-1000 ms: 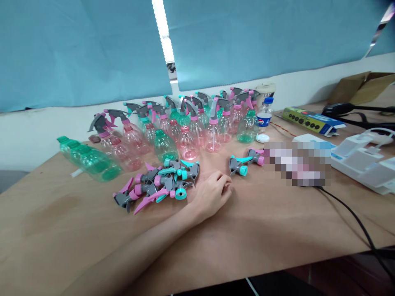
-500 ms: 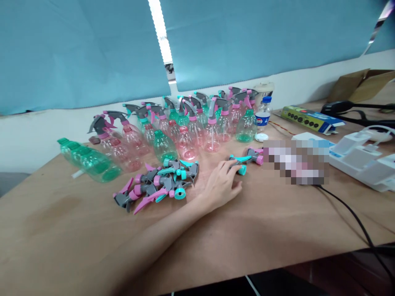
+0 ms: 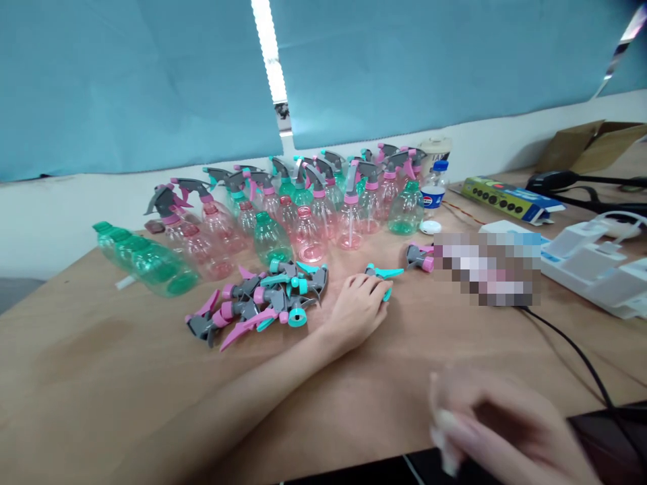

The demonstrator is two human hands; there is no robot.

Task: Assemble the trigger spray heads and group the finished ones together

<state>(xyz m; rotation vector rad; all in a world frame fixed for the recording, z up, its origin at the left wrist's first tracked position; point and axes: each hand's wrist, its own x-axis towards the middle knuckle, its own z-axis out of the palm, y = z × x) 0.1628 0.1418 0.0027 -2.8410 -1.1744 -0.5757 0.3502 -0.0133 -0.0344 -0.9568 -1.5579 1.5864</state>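
My left hand (image 3: 356,308) rests low over the table with its fingers curled round a grey and teal trigger spray head (image 3: 385,273). Part of that head is hidden under the fingers. Left of the hand lies a pile of loose grey, pink and teal spray heads (image 3: 263,300). One grey and pink spray head (image 3: 419,258) lies farther right, apart from the pile. My right hand (image 3: 510,424) is above the table's front edge, bent and smeared by motion; whether it holds anything does not show.
Behind the pile stand several clear pink and green bottles, among them an open green bottle (image 3: 271,239), many others topped with spray heads. Green bottles (image 3: 151,263) lie at the left. A power strip (image 3: 581,263), a blue-capped bottle (image 3: 433,188) and a black cable (image 3: 571,343) are at the right.
My left hand has closed round the teal spray head, which has shifted slightly left and turned. My right hand has come into view at the lower right.
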